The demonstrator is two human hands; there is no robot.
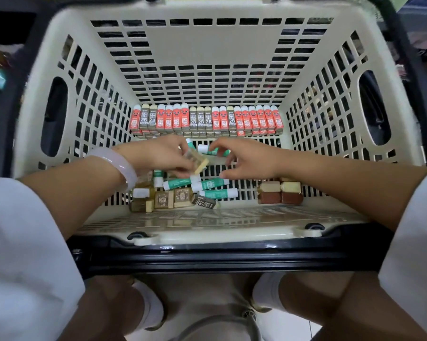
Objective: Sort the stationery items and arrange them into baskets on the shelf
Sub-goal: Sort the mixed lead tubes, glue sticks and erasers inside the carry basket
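Note:
Both hands reach into a large cream slotted basket (207, 48). My left hand (158, 156) pinches a tan eraser (199, 162) with a clear wrapper, held above the loose pile. My right hand (247, 158) grips a green-and-white eraser (211, 150) between thumb and fingers. Below them lies a loose heap of green-and-white erasers (207, 185) and tan erasers (173, 199). A tidy row of red and grey 2B erasers (205, 120) stands upright along the basket's far wall.
A small stack of cream and brown erasers (280, 193) sits at the basket's near right. A grey 2B eraser (204, 201) lies loose by the pile. The basket rests in a black frame (207, 257). My knees and a tiled floor show below.

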